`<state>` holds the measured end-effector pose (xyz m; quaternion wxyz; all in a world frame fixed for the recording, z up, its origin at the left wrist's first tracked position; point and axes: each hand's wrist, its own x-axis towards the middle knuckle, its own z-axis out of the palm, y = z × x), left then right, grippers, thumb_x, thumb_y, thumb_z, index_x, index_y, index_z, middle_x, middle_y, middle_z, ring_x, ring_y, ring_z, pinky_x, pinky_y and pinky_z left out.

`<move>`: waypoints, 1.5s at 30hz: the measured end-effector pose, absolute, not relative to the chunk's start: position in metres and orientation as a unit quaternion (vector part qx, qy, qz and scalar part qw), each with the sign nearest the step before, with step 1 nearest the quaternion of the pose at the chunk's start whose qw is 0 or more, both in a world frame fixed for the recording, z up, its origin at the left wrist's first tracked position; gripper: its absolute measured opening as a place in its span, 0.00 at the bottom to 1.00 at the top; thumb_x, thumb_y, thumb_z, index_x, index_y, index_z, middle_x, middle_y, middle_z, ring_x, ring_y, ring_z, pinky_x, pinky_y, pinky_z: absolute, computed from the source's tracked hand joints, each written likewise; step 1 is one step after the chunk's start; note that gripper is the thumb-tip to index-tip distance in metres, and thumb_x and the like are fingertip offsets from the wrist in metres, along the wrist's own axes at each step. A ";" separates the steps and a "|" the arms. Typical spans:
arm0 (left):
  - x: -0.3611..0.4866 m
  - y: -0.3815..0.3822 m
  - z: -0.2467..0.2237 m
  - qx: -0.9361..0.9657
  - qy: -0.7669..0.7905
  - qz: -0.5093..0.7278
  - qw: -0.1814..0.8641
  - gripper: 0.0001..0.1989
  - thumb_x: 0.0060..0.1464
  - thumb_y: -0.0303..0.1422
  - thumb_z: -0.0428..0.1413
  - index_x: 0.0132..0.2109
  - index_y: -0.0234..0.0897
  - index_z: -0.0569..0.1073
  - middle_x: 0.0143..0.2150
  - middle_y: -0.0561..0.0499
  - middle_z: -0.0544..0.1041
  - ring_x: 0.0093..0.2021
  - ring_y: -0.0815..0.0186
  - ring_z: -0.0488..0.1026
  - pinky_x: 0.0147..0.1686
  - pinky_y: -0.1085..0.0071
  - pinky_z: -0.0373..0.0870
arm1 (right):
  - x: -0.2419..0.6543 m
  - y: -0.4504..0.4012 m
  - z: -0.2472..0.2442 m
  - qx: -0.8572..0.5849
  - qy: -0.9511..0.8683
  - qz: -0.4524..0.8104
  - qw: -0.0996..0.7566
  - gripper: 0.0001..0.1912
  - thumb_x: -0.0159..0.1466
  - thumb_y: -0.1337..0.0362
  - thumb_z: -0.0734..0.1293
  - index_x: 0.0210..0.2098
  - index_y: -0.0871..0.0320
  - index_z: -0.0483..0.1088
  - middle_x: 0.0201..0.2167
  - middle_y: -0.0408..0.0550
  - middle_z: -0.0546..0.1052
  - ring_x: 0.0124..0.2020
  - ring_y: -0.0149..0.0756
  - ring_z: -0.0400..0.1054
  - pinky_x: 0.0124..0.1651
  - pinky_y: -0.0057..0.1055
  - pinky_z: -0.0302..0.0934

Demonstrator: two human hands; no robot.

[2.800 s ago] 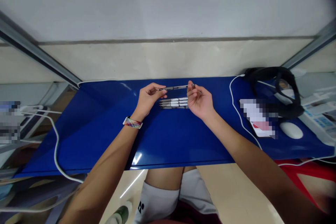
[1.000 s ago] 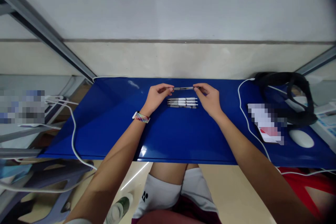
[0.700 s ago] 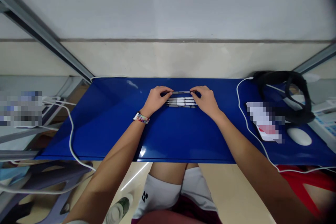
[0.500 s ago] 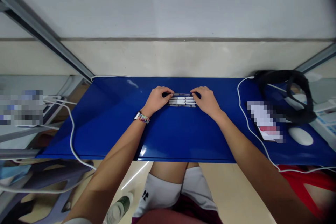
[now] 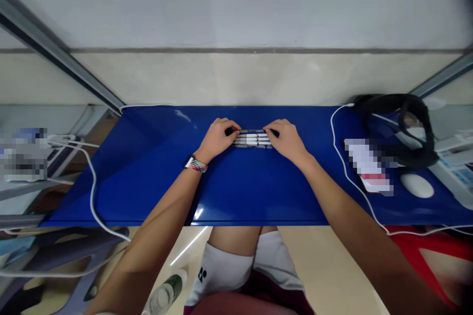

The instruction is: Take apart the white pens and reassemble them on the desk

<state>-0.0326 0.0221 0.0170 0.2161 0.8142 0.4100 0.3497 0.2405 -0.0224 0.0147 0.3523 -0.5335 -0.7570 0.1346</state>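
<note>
Several slim pens (image 5: 252, 141) lie side by side, crosswise, on the blue table (image 5: 254, 187); white ones are in the middle, with a grey one along the near side. A dark grey pen (image 5: 252, 131) forms the far edge of the row. My left hand (image 5: 221, 137) pinches this far pen at its left end, thumb and fingers closed. At its right end, my right hand (image 5: 285, 139) pinches it the same way. Both thumbs are close to the ends of the white pens and partly cover them. Whether the far pen touches its neighbour, I cannot tell.
On the right are a white cable (image 5: 335, 140), a phone (image 5: 369, 167) with a blurred-out screen, a white mouse (image 5: 417, 185) and a black headset strap (image 5: 424, 128). A wall (image 5: 236, 78) stands behind the table. A bottle (image 5: 166, 293) is on the floor.
The whole view has shifted slightly, so everything appears a little further left and up. Both hands stay at the ends of the far grey pen, beside the row.
</note>
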 end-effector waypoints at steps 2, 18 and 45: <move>-0.033 0.022 0.018 0.821 0.413 0.336 0.208 0.07 0.60 0.29 0.62 0.41 0.43 0.85 0.44 0.47 0.87 0.46 0.52 0.78 0.57 0.52 0.68 | 0.241 -0.022 0.014 -0.536 -0.755 0.137 0.353 0.13 0.74 0.65 0.66 0.42 0.51 0.85 0.45 0.51 0.87 0.51 0.54 0.77 0.58 0.54 0.69; -0.006 0.005 0.019 0.680 0.398 0.441 0.431 0.16 0.72 0.46 0.56 0.51 0.42 0.83 0.54 0.47 0.84 0.57 0.53 0.78 0.61 0.58 0.72 | 0.208 -0.021 -0.004 -0.499 -0.546 0.350 0.575 0.15 0.70 0.57 0.70 0.52 0.48 0.85 0.65 0.50 0.81 0.75 0.52 0.68 0.78 0.56 0.55; -0.002 0.014 0.008 0.594 0.438 0.500 0.453 0.28 0.75 0.56 0.46 0.41 0.42 0.80 0.50 0.44 0.85 0.57 0.54 0.80 0.64 0.56 0.72 | 0.215 -0.025 0.004 -0.452 -0.752 0.140 0.459 0.09 0.69 0.66 0.70 0.33 0.50 0.79 0.54 0.51 0.84 0.72 0.59 0.66 0.73 0.65 0.61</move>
